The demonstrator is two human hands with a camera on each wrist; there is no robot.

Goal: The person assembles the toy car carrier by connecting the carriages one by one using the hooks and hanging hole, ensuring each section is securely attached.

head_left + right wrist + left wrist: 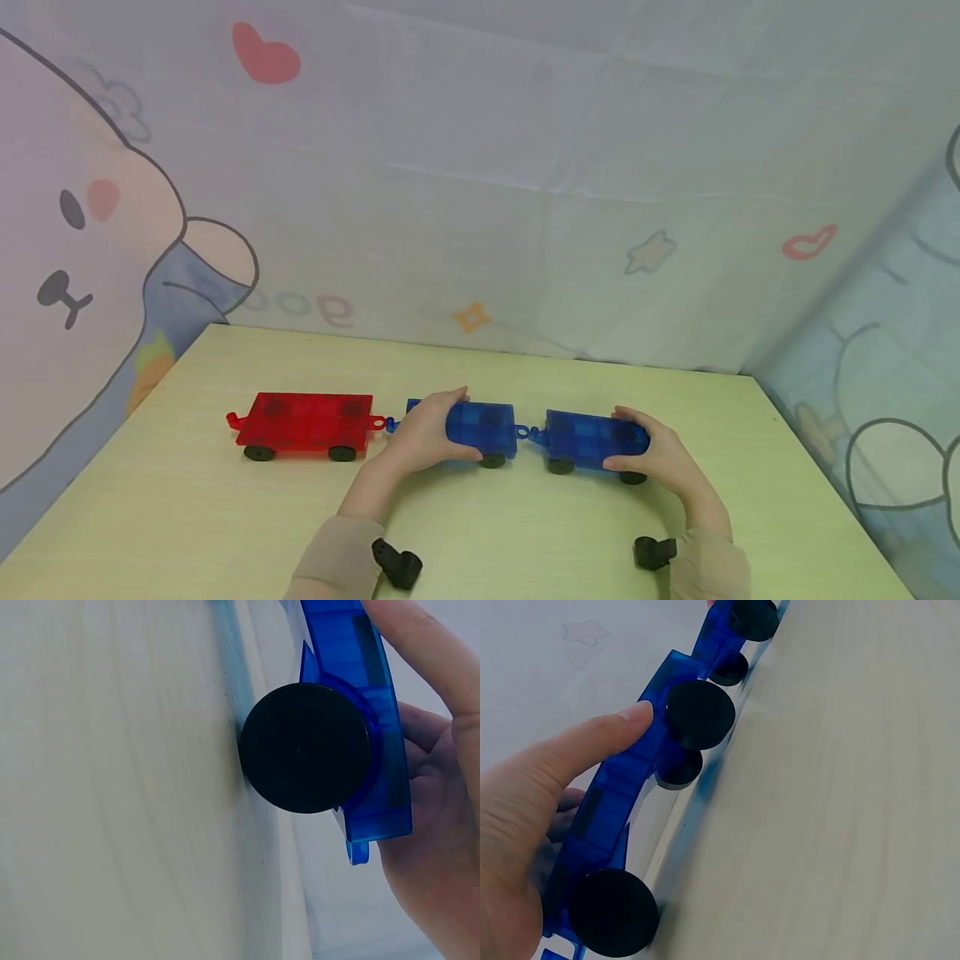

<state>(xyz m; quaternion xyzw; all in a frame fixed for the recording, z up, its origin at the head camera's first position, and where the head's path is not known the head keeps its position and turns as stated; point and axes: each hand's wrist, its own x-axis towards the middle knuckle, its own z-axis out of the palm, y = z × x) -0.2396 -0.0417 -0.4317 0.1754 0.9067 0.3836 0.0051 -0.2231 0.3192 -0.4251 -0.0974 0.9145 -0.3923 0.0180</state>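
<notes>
A blue toy car (480,421) sat in the grip of a person's left hand (429,429), the thumb curled along its near side and the other fingers over the far side, parted by no more than the car's width. A second blue car (581,437) was held the same way in the right hand (660,454), thumb in front and fingers behind. Between the hands, the ring (522,432) on the first blue car met or nearly met the hook (534,435) on the second; whether they were linked could not be told. Round black wheels (306,748) showed beneath the cars in the wrist views.

Just left of the left hand, a red car (311,421) stood untouched in line with the others, its ring (378,422) at the first blue car's hook (392,425). Beneath both hands lay a pale table (525,533). Beige sleeves (337,550) covered the forearms, with a small black device (399,567) at each wrist. Beyond the hands hung a pale cloth (450,167) printed with hearts, stars and, far to the left hand's side, a large cartoon animal (90,267).
</notes>
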